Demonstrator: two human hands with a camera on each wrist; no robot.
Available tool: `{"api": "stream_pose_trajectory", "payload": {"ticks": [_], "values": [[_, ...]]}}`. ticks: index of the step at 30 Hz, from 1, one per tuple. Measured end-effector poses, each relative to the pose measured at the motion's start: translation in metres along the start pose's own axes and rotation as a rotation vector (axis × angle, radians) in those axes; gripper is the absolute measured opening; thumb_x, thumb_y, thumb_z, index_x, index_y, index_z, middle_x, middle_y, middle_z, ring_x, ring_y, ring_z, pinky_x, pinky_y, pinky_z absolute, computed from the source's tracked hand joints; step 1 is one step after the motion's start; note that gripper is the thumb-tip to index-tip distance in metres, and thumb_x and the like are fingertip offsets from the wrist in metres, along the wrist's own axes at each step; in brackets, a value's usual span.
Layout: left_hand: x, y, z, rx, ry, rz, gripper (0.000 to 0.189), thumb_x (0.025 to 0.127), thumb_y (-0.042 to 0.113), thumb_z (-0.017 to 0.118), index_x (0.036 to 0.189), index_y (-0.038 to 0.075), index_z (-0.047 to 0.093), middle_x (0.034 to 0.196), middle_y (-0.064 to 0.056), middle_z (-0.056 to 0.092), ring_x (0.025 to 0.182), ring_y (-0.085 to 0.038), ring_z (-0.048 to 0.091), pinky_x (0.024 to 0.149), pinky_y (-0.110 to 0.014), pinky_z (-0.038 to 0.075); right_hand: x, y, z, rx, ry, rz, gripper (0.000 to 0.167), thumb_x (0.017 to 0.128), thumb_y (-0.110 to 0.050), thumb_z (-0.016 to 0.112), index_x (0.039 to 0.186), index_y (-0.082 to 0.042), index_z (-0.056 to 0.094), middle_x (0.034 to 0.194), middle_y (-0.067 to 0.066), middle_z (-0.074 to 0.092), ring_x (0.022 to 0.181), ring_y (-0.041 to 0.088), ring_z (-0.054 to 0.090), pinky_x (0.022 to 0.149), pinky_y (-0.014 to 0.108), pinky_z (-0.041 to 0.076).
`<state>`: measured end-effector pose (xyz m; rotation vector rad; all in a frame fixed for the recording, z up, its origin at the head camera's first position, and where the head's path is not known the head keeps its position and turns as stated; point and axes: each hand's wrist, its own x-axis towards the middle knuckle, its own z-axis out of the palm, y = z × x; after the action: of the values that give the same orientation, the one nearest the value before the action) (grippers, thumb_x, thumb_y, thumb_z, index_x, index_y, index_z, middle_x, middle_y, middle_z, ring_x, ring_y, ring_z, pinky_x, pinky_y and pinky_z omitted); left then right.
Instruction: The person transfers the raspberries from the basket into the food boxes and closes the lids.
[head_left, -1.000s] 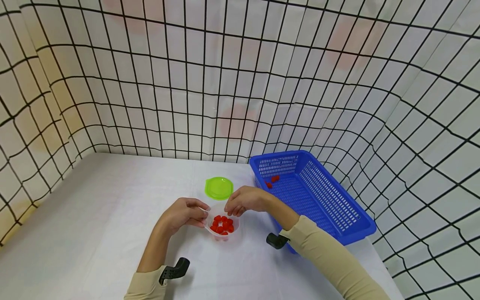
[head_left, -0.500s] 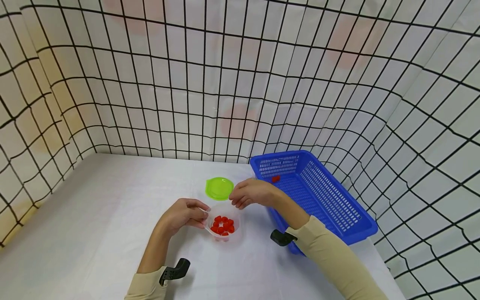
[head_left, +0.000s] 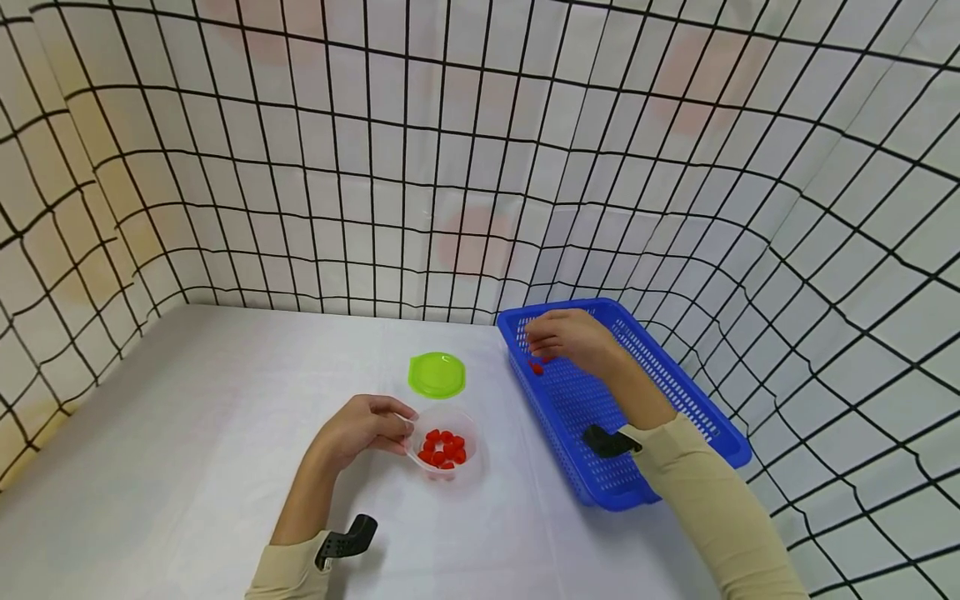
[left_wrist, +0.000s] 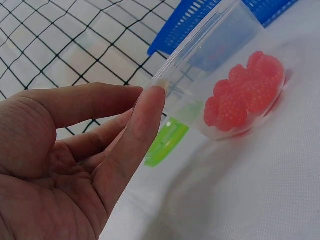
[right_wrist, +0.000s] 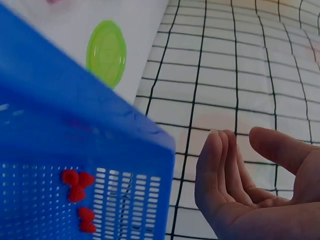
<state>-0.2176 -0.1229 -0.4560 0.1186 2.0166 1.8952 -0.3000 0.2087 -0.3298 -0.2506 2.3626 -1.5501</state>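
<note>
Inside blue basket (head_left: 577,404), 5 raspberries (right_wrist: 76,194), some hidden from head view.

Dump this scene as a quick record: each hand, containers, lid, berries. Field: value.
left hand: pinches cup rim
right hand: above basket's far end, thumb and fingertips apart, nothing seen between
cup: clear, holds red berries
basket: blue, slotted, right of cup
basket berries: red, several on its floor
lid: green, off cup, on table

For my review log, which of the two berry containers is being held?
The clear cup, pinched at its rim by the left hand; no hand grips the blue basket.
</note>
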Motion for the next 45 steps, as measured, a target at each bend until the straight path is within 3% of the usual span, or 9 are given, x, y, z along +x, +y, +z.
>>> {"api": "stream_pose_trajectory", "payload": {"ticks": [8, 16, 25, 30, 34, 39, 45], "values": [[0.0, -0.002, -0.002, -0.006, -0.008, -0.001, 0.03, 0.094, 0.007, 0.062, 0.117, -0.01, 0.065, 0.091, -0.013, 0.071, 0.072, -0.02, 0.07, 0.074, -0.031, 0.064, 0.015, 0.017, -0.015, 0.105, 0.077, 0.082, 0.044, 0.104, -0.015, 0.057, 0.134, 0.016, 0.052, 0.104, 0.008, 0.067, 0.092, 0.018, 0.068, 0.1, 0.038, 0.057], [-0.002, 0.0, -0.001, -0.014, -0.011, 0.004, 0.031, 0.094, 0.008, 0.063, 0.118, -0.011, 0.064, 0.091, -0.012, 0.07, 0.071, -0.019, 0.069, 0.073, -0.03, 0.064, 0.032, 0.035, -0.023, 0.201, 0.199, 0.154, 0.044, 0.104, -0.017, 0.058, 0.137, 0.012, 0.053, 0.106, 0.009, 0.067, 0.088, 0.015, 0.069, 0.099, 0.035, 0.057], [-0.001, -0.002, -0.001, -0.006, 0.002, -0.008, 0.03, 0.093, 0.008, 0.063, 0.117, -0.01, 0.066, 0.092, -0.012, 0.07, 0.069, -0.02, 0.069, 0.073, -0.031, 0.064, 0.05, 0.065, -0.04, 0.263, 0.317, 0.236, 0.044, 0.105, -0.017, 0.054, 0.142, 0.006, 0.052, 0.126, 0.019, 0.061, 0.103, 0.021, 0.07, 0.101, 0.033, 0.056], [-0.001, -0.001, -0.002, -0.02, -0.017, 0.014, 0.031, 0.092, 0.006, 0.063, 0.117, -0.012, 0.064, 0.093, -0.011, 0.068, 0.068, -0.018, 0.068, 0.071, -0.031, 0.064, 0.058, 0.079, -0.043, 0.272, 0.343, 0.283, 0.041, 0.103, -0.015, 0.055, 0.139, 0.006, 0.055, 0.124, 0.019, 0.064, 0.098, 0.021, 0.073, 0.1, 0.034, 0.056], [-0.002, -0.001, -0.001, -0.024, -0.018, 0.014, 0.03, 0.092, 0.005, 0.063, 0.117, -0.012, 0.064, 0.092, -0.011, 0.068, 0.068, -0.018, 0.068, 0.071, -0.031, 0.064, 0.064, 0.092, -0.043, 0.296, 0.355, 0.323, 0.044, 0.104, -0.015, 0.056, 0.141, 0.008, 0.052, 0.119, 0.019, 0.065, 0.084, 0.016, 0.073, 0.096, 0.033, 0.059], [-0.001, -0.001, -0.001, -0.011, -0.009, 0.003, 0.029, 0.092, 0.006, 0.063, 0.115, -0.011, 0.065, 0.091, -0.012, 0.068, 0.067, -0.019, 0.067, 0.071, -0.031, 0.064, 0.071, 0.106, -0.043, 0.288, 0.386, 0.38, 0.041, 0.103, -0.016, 0.058, 0.135, 0.008, 0.055, 0.095, 0.009, 0.067, 0.076, 0.016, 0.07, 0.094, 0.034, 0.06], [0.0, 0.001, -0.001, -0.004, 0.0, -0.003, 0.027, 0.093, 0.006, 0.064, 0.115, -0.01, 0.066, 0.093, -0.012, 0.068, 0.067, -0.02, 0.067, 0.071, -0.032, 0.064, 0.074, 0.113, -0.043, 0.27, 0.428, 0.438, 0.038, 0.101, -0.014, 0.06, 0.133, 0.007, 0.057, 0.101, 0.012, 0.066, 0.076, 0.017, 0.069, 0.09, 0.032, 0.061]]}}
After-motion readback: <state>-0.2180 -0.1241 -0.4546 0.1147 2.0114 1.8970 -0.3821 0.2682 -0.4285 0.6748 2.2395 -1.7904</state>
